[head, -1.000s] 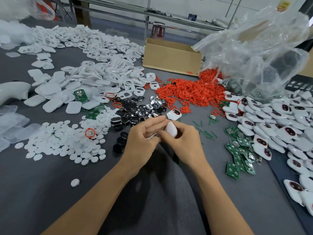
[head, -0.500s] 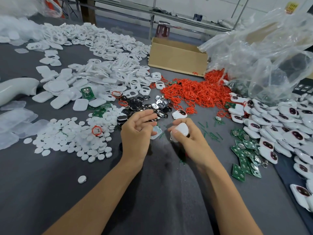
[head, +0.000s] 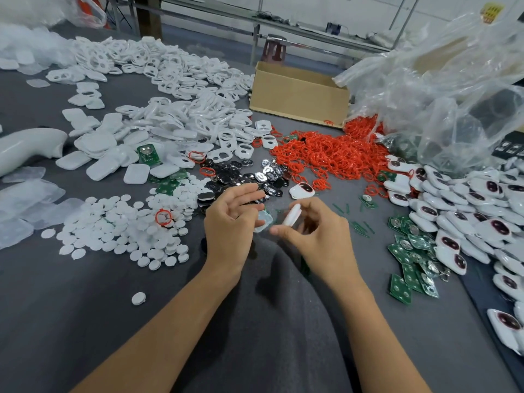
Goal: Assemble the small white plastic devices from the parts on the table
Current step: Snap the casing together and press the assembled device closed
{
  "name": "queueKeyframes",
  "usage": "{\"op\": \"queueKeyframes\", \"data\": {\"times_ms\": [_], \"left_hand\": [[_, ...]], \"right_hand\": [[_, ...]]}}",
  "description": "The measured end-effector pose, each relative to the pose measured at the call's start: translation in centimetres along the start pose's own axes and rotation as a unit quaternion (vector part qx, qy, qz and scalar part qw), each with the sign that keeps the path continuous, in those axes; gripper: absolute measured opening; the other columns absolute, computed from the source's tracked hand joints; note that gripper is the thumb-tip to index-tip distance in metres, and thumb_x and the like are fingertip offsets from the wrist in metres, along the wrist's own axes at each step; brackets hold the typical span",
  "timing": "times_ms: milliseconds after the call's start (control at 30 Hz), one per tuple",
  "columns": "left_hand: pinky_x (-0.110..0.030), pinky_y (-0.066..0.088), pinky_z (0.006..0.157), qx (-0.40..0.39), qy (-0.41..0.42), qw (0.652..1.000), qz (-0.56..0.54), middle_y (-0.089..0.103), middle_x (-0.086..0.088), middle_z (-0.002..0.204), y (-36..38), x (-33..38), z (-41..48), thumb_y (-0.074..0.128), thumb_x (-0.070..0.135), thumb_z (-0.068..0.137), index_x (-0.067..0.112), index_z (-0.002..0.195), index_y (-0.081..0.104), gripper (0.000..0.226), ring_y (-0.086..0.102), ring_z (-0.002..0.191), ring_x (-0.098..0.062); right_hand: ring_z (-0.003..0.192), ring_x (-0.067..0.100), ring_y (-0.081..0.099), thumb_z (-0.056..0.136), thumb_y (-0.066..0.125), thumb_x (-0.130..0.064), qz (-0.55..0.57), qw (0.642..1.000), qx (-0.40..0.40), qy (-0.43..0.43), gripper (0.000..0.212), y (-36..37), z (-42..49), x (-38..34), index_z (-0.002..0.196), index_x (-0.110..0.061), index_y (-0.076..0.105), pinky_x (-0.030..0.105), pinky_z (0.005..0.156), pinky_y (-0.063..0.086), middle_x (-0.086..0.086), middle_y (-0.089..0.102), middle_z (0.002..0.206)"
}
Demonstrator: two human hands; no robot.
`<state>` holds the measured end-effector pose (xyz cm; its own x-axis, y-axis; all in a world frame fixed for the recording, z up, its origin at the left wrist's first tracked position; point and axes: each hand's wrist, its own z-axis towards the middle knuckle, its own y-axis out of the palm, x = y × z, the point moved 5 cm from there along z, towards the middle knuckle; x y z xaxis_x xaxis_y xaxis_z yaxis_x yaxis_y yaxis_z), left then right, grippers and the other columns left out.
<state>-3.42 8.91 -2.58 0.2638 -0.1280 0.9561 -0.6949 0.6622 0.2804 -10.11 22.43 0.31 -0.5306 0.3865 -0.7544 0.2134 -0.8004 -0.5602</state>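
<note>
Standing on edge just above the grey desk [head: 85, 321], the small white device [head: 292, 216] is pinched in the right grip [head: 317, 236], thumb on its near side and fingertips curled over its far side. Just left of the device hangs a small clear piece [head: 264, 221], touching the thumb tip of the left grip [head: 229, 222], whose fingers reach out nearly straight; whether that grip pinches the piece I cannot tell. Just beyond the device a finished white unit [head: 302, 190] lies face up on the desk, beside a heap of black and silver buttons [head: 249, 177]. Further beyond the device spreads a pile of red rings [head: 326, 154], and past that a cardboard box [head: 297, 95]. Right of the device lie green circuit boards [head: 411, 251] and a bank of finished units [head: 467, 211]. Well left of the device lie white discs [head: 119, 225].
</note>
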Motion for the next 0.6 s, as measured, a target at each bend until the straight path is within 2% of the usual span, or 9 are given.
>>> {"op": "queueKeyframes", "data": {"times_ms": [100, 167, 200, 300, 333, 433, 533, 567, 600], "left_hand": [[-0.020, 0.055, 0.060, 0.000, 0.000, 1.000, 0.003, 0.075, 0.007, 0.090, -0.2, 0.0, 0.0, 0.047, -0.014, 0.084, 0.022, 0.095, 0.069, 0.044, 0.071, 0.081, -0.010], [-0.020, 0.054, 0.060, 0.005, -0.003, 1.000, 0.001, 0.075, 0.007, 0.090, -0.3, 0.0, 0.1, 0.049, -0.012, 0.084, 0.021, 0.096, 0.069, 0.041, 0.071, 0.081, -0.010], [-0.020, 0.054, 0.060, 0.009, -0.005, 1.000, -0.002, 0.075, 0.007, 0.089, -0.3, -0.1, 0.1, 0.050, -0.012, 0.084, 0.020, 0.096, 0.069, 0.040, 0.071, 0.080, -0.010], [-0.022, 0.056, 0.060, 0.021, -0.013, 1.000, -0.008, 0.075, 0.006, 0.086, -0.4, -0.1, 0.2, 0.049, -0.014, 0.082, 0.018, 0.095, 0.069, 0.040, 0.070, 0.077, -0.009], [-0.023, 0.057, 0.061, 0.020, -0.016, 1.000, -0.007, 0.075, 0.005, 0.087, -0.4, -0.1, 0.2, 0.049, -0.013, 0.082, 0.018, 0.095, 0.069, 0.039, 0.070, 0.078, -0.009], [-0.024, 0.057, 0.061, 0.023, -0.013, 1.000, -0.012, 0.075, 0.004, 0.087, -0.5, 0.0, 0.2, 0.051, -0.012, 0.083, 0.018, 0.095, 0.069, 0.038, 0.070, 0.077, -0.010], [-0.024, 0.057, 0.063, 0.021, -0.016, 1.000, -0.009, 0.075, 0.003, 0.088, -0.6, 0.0, 0.1, 0.051, -0.012, 0.083, 0.020, 0.094, 0.070, 0.038, 0.070, 0.078, -0.010], [-0.024, 0.058, 0.063, 0.020, -0.016, 1.000, -0.009, 0.075, 0.003, 0.088, -0.5, 0.0, 0.1, 0.051, -0.012, 0.083, 0.020, 0.094, 0.070, 0.038, 0.071, 0.078, -0.010], [-0.024, 0.058, 0.063, 0.022, -0.017, 1.000, -0.009, 0.075, 0.003, 0.088, -0.5, 0.0, 0.1, 0.051, -0.012, 0.083, 0.020, 0.094, 0.070, 0.038, 0.071, 0.077, -0.010]], "right_hand": [[0.079, 0.012, 0.056, 0.067, 0.080, -0.046, -0.014, 0.980, 0.174, -0.096, 0.043, -1.8, -0.7, -1.8, 0.099, -0.021, 0.067, 0.028, 0.075, 0.044, -0.006, 0.065, 0.085], [0.082, 0.011, 0.051, 0.070, 0.075, -0.051, -0.031, 0.957, 0.263, -0.115, 0.038, -2.7, -1.4, -2.1, 0.098, -0.027, 0.067, 0.031, 0.079, 0.041, -0.005, 0.062, 0.084], [0.082, 0.011, 0.050, 0.070, 0.073, -0.053, -0.057, 0.965, 0.234, -0.104, 0.033, -2.5, -1.2, -1.9, 0.093, -0.030, 0.066, 0.033, 0.079, 0.039, -0.005, 0.059, 0.079], [0.086, 0.016, 0.047, 0.069, 0.071, -0.058, -0.194, 0.981, 0.004, -0.023, 0.029, 1.1, -0.9, -0.4, 0.077, -0.032, 0.059, 0.034, 0.081, 0.025, -0.005, 0.050, 0.070], [0.087, 0.016, 0.046, 0.068, 0.071, -0.059, -0.207, 0.978, -0.009, -0.011, 0.031, 1.5, -1.0, 0.0, 0.078, -0.031, 0.060, 0.032, 0.080, 0.021, -0.005, 0.051, 0.071], [0.083, 0.015, 0.046, 0.066, 0.071, -0.062, -0.167, 0.983, 0.070, -0.031, 0.038, 1.0, -1.0, -0.4, 0.083, -0.029, 0.064, 0.028, 0.079, 0.019, -0.007, 0.057, 0.071], [0.081, 0.010, 0.049, 0.067, 0.068, -0.064, -0.083, 0.973, 0.208, -0.054, 0.045, -0.7, -1.0, -0.7, 0.092, -0.026, 0.068, 0.025, 0.084, 0.025, -0.015, 0.060, 0.079], [0.084, 0.010, 0.050, 0.068, 0.066, -0.065, -0.097, 0.973, 0.202, -0.048, 0.044, -0.7, -1.0, -0.6, 0.091, -0.028, 0.068, 0.026, 0.086, 0.025, -0.014, 0.061, 0.080], [0.089, 0.011, 0.050, 0.068, 0.064, -0.067, -0.141, 0.977, 0.156, -0.033, 0.041, -0.2, -0.8, -0.4, 0.089, -0.031, 0.067, 0.028, 0.087, 0.023, -0.013, 0.062, 0.080]]}}
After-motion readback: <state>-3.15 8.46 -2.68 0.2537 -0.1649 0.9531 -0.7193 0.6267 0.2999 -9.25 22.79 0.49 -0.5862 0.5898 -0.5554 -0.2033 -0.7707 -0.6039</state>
